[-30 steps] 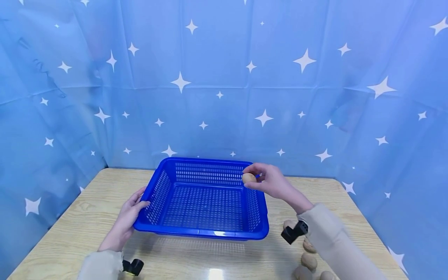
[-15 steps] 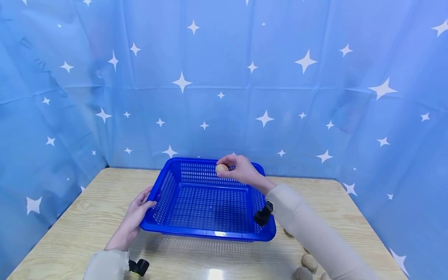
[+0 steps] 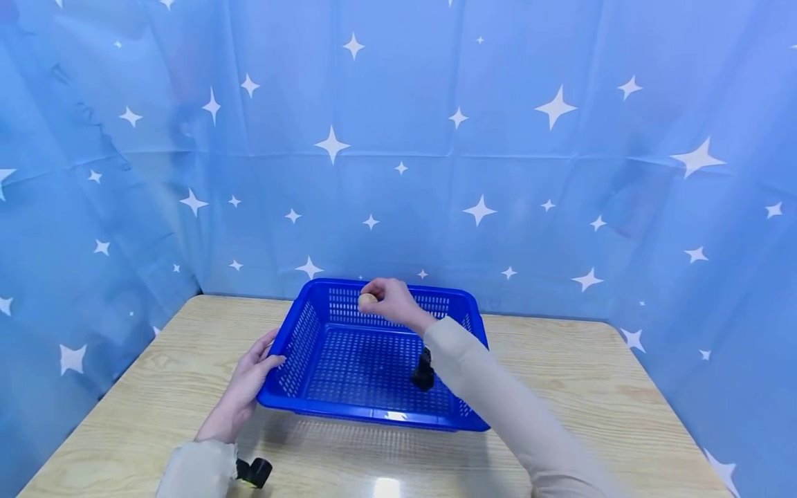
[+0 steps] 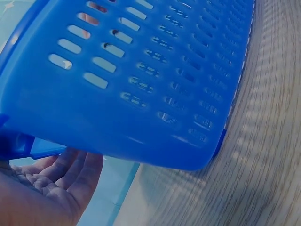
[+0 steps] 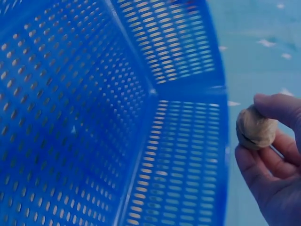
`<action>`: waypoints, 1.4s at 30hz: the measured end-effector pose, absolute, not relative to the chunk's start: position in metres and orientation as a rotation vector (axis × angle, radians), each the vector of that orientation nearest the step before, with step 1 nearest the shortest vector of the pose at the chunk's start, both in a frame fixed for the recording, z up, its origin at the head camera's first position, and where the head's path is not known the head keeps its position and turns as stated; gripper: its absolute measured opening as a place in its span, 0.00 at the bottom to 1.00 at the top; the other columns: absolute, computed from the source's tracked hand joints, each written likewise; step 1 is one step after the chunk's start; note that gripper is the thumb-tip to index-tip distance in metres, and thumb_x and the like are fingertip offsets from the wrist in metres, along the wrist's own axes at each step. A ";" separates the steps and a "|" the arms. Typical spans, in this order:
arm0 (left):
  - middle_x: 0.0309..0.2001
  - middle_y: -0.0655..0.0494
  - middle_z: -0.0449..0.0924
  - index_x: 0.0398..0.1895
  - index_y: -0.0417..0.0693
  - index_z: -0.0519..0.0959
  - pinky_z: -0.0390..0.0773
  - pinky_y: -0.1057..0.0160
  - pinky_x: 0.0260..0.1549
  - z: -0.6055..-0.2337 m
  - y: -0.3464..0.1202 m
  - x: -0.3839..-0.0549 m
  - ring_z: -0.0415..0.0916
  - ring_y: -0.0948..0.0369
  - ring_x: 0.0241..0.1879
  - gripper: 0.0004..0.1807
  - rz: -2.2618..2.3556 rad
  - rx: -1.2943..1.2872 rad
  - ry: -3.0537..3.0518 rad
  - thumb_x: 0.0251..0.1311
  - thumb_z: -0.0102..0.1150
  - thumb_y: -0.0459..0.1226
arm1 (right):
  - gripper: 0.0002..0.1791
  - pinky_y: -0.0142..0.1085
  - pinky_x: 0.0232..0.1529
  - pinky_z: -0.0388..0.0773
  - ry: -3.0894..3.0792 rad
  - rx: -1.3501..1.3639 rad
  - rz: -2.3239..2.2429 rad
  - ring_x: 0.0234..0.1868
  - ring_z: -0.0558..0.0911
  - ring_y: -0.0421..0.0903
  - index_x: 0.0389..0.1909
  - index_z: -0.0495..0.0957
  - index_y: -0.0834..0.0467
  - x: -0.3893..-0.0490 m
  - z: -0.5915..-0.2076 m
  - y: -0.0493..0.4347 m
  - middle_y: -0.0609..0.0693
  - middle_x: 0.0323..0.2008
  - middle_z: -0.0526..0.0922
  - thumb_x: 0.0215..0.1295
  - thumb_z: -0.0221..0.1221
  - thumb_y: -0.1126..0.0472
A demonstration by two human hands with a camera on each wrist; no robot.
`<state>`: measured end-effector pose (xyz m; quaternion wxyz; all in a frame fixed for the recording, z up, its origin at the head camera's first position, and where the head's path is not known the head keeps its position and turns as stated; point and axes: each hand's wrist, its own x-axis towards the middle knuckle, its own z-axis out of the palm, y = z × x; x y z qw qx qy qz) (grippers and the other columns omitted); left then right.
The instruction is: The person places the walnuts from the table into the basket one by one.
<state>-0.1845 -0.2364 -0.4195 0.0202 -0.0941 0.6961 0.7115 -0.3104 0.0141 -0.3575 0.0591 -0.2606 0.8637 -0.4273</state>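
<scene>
A blue perforated plastic basket occupies the middle of the head view, its inside showing only bare mesh. At its left end my left hand grips the rim, thumb over the top; in the left wrist view the fingers reach beneath the edge. My right hand is over the far part of the basket and pinches a walnut between thumb and fingers. The right wrist view shows the ridged tan walnut close beside the basket's rim, with a dark crack in its shell.
The basket is over a light wood-grain table. A blue curtain with white stars hangs behind and at both sides. My right sleeve crosses over the basket's right front corner, hiding part of it.
My right hand has carried the walnut leftward from the basket's right rim to over its far side. The basket appears slightly further right in view. Several walnuts at lower right are no longer visible.
</scene>
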 end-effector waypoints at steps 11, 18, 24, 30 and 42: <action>0.68 0.41 0.56 0.73 0.46 0.50 0.72 0.68 0.40 -0.422 -0.236 -0.185 0.71 0.66 0.43 0.34 2.210 -0.283 2.175 0.64 0.46 0.32 | 0.12 0.37 0.40 0.75 2.659 -0.916 -1.112 0.41 0.78 0.48 0.43 0.78 0.63 -0.317 -0.382 -0.017 0.55 0.41 0.80 0.59 0.62 0.66; 0.67 0.40 0.58 0.72 0.45 0.51 0.73 0.65 0.39 -0.427 -0.233 -0.185 0.72 0.63 0.44 0.34 2.223 -0.281 2.170 0.63 0.46 0.31 | 0.11 0.37 0.38 0.74 2.696 -0.897 -1.040 0.38 0.77 0.46 0.42 0.78 0.64 -0.322 -0.402 -0.021 0.55 0.39 0.80 0.57 0.63 0.68; 0.67 0.40 0.59 0.72 0.46 0.53 0.73 0.64 0.38 -0.426 -0.234 -0.185 0.72 0.62 0.42 0.33 2.232 -0.292 2.182 0.62 0.47 0.31 | 0.11 0.36 0.36 0.74 2.712 -0.918 -0.974 0.36 0.77 0.46 0.38 0.78 0.64 -0.328 -0.410 -0.030 0.55 0.37 0.79 0.54 0.65 0.69; 0.67 0.40 0.59 0.71 0.45 0.53 0.72 0.64 0.39 -0.424 -0.235 -0.186 0.72 0.61 0.44 0.33 2.224 -0.280 2.208 0.62 0.47 0.31 | 0.11 0.37 0.38 0.74 2.743 -0.850 -0.943 0.34 0.76 0.45 0.40 0.78 0.64 -0.332 -0.414 -0.040 0.55 0.37 0.79 0.55 0.64 0.68; 0.66 0.38 0.59 0.71 0.44 0.53 0.72 0.64 0.40 -0.428 -0.235 -0.185 0.73 0.60 0.45 0.33 2.218 -0.288 2.225 0.62 0.47 0.31 | 0.04 0.35 0.31 0.73 2.762 -0.787 -0.809 0.26 0.73 0.41 0.33 0.79 0.62 -0.332 -0.430 -0.047 0.52 0.32 0.80 0.57 0.61 0.70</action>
